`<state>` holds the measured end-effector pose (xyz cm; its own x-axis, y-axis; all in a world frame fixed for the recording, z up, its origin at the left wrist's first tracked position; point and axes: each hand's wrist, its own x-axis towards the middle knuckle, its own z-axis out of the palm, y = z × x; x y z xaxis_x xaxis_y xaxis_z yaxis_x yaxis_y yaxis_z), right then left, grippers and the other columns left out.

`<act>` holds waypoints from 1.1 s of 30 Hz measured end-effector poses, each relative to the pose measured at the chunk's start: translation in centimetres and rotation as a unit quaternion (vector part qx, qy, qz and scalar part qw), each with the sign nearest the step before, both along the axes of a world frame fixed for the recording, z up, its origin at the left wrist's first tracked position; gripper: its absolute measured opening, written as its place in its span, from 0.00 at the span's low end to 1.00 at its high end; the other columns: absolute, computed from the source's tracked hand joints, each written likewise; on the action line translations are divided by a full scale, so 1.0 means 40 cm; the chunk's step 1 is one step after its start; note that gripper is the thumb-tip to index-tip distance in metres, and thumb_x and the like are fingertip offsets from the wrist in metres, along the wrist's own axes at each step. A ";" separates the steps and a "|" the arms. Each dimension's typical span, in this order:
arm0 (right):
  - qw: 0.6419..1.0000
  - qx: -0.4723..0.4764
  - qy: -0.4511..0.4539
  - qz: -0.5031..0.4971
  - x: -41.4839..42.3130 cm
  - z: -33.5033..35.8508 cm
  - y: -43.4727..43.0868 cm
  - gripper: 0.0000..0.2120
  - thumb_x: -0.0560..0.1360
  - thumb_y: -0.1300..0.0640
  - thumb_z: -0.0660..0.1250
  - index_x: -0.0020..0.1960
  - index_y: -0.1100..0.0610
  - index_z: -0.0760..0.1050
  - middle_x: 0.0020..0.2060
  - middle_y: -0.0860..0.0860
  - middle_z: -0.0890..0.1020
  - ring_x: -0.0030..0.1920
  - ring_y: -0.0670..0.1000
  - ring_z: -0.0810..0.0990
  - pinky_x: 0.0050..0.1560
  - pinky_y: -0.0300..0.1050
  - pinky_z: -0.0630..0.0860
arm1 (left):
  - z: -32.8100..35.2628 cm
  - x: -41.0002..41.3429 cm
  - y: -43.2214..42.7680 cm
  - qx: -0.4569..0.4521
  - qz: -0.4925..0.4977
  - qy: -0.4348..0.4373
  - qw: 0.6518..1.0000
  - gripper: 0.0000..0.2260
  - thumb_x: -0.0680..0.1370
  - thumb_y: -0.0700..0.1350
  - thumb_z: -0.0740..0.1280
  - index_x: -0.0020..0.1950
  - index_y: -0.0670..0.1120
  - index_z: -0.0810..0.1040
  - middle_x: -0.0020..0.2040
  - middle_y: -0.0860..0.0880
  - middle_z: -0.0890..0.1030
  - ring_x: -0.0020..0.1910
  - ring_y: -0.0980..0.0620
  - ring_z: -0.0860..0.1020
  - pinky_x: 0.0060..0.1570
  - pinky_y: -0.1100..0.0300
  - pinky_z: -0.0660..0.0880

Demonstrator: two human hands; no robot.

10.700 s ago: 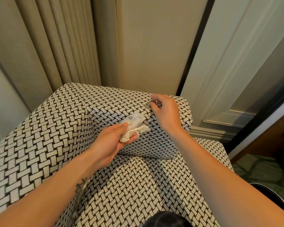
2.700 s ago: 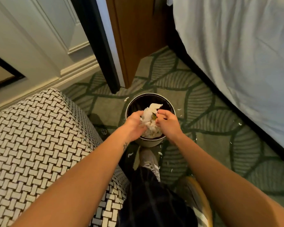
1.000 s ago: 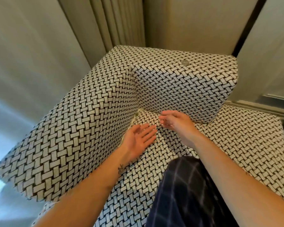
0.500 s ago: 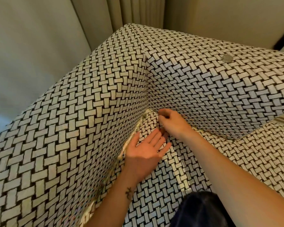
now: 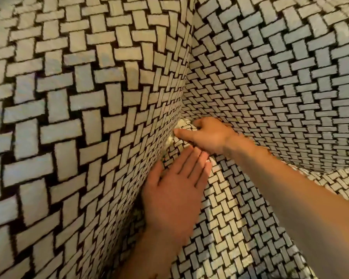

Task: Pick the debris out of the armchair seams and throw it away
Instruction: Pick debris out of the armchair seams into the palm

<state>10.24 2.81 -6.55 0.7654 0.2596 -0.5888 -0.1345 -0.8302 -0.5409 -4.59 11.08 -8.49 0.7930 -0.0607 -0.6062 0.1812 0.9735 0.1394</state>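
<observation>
The armchair [image 5: 89,121] fills the view, covered in black-and-white basket-weave fabric. My left hand [image 5: 174,196] lies flat and palm-down on the seat cushion beside the left arm's seam, fingers together and nothing in it. My right hand [image 5: 207,135] reaches into the back corner where the arm, the backrest and the seat meet. Its thumb points left and its fingers curl down at the seam. Pale crumpled debris [image 5: 182,123] shows in that corner, right at my right fingertips; a second pale bit [image 5: 169,140] sits lower in the seam. Whether my fingers grip any of it is hidden.
The left arm of the chair rises as a wall on the left. The backrest [image 5: 280,87] overhangs on the right. The seat cushion [image 5: 230,228] slopes down toward the bottom right.
The view has moved much closer to the chair's back corner. My right hand has pushed deeper into the corner seam, and my left hand has slid forward flat on the seat.
</observation>
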 end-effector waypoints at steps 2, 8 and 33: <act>1.000 0.004 0.011 -0.003 0.003 0.000 0.003 0.41 0.72 0.31 0.69 0.77 0.54 0.67 0.72 0.50 0.74 0.71 0.53 0.73 0.71 0.46 0.67 | 0.005 -0.002 -0.010 0.012 0.003 0.005 1.000 0.31 0.83 0.60 0.52 0.72 0.36 0.73 0.69 0.36 0.78 0.68 0.41 0.75 0.68 0.47 0.68; 0.996 0.027 0.085 0.016 0.022 0.009 -0.011 0.42 0.72 0.38 0.73 0.80 0.52 0.61 0.76 0.51 0.70 0.74 0.52 0.69 0.77 0.50 0.63 | 0.026 -0.008 -0.021 0.035 0.012 0.004 0.999 0.31 0.84 0.59 0.50 0.72 0.37 0.73 0.66 0.38 0.81 0.65 0.42 0.80 0.65 0.49 0.72; 0.991 0.106 0.082 0.008 0.023 -0.049 -0.009 0.31 0.71 0.34 0.69 0.72 0.40 0.72 0.66 0.44 0.80 0.66 0.47 0.78 0.73 0.51 0.70 | 0.007 -0.015 0.003 -0.032 0.045 0.073 0.996 0.28 0.84 0.49 0.46 0.73 0.32 0.70 0.73 0.37 0.74 0.75 0.41 0.69 0.74 0.50 0.63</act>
<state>11.16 2.43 -8.51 0.6590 0.4016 -0.6359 -0.2236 -0.7026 -0.6755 -5.19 11.21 -8.21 0.7010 -0.0357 -0.7123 0.1075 0.9926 0.0560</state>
